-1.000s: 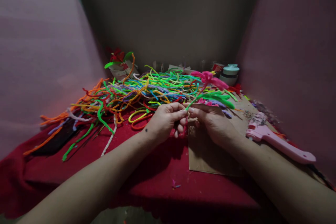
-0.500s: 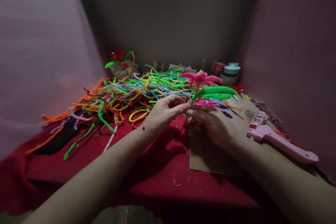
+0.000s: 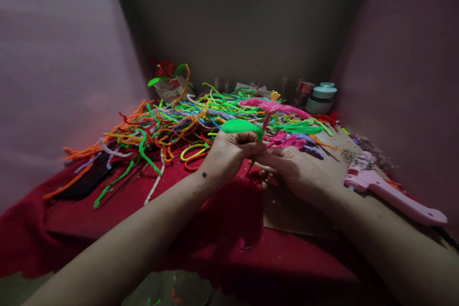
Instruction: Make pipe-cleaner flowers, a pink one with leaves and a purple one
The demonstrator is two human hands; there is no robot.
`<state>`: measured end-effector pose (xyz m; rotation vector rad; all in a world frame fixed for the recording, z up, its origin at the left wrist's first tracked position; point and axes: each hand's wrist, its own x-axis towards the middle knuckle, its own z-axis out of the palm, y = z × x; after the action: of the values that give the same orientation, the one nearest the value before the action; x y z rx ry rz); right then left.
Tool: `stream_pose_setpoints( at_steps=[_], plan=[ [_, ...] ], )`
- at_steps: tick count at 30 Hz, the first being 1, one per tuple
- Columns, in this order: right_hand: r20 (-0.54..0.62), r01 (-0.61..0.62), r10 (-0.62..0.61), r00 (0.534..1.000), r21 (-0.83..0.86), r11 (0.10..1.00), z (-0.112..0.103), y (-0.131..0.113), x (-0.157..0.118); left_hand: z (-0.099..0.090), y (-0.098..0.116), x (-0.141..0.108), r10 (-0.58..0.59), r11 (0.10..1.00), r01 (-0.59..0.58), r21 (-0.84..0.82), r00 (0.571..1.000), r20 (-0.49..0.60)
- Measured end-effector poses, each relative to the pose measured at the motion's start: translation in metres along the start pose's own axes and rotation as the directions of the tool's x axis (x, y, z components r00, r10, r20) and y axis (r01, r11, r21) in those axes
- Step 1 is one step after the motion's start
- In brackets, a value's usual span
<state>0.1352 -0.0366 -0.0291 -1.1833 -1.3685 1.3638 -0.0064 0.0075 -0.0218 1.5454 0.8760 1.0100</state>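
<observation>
A pink flower (image 3: 273, 106) with green leaves (image 3: 239, 126) rises above pinching fingers (image 3: 253, 149).

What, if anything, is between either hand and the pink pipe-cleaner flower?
Nothing visible. The left hand and right hand meet at the pink pipe-cleaner flower, fingertips below its petals. The pipe-cleaner pile lies beyond; the glue gun is off to the right.
</observation>
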Motion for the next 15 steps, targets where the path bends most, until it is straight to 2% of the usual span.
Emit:
stream_pose_setpoints(
  at_steps=[5, 10, 13, 15],
  plan=[
    [0.021, 0.038, -0.036, 0.999, -0.097, 0.995, -0.003, 0.001, 0.001, -0.002, 0.003, -0.002, 0.025, 1.0, -0.024, -0.019, 0.999, 0.026],
    [0.136, 0.079, -0.066, 0.989, -0.093, 0.993, -0.011, 0.019, 0.008, -0.007, 0.002, -0.001, -0.114, 0.981, 0.133, -0.14, 0.985, 0.133],
    [0.146, 0.096, -0.094, 0.985, -0.007, 0.995, -0.012, 0.028, 0.01, -0.009, -0.001, 0.001, -0.162, 0.946, 0.221, -0.237, 0.956, 0.245],
    [0.153, 0.102, -0.105, 0.983, 0.028, 0.994, -0.012, 0.032, 0.01, -0.01, -0.003, 0.002, -0.194, 0.92, 0.274, -0.278, 0.939, 0.282]
  ],
)
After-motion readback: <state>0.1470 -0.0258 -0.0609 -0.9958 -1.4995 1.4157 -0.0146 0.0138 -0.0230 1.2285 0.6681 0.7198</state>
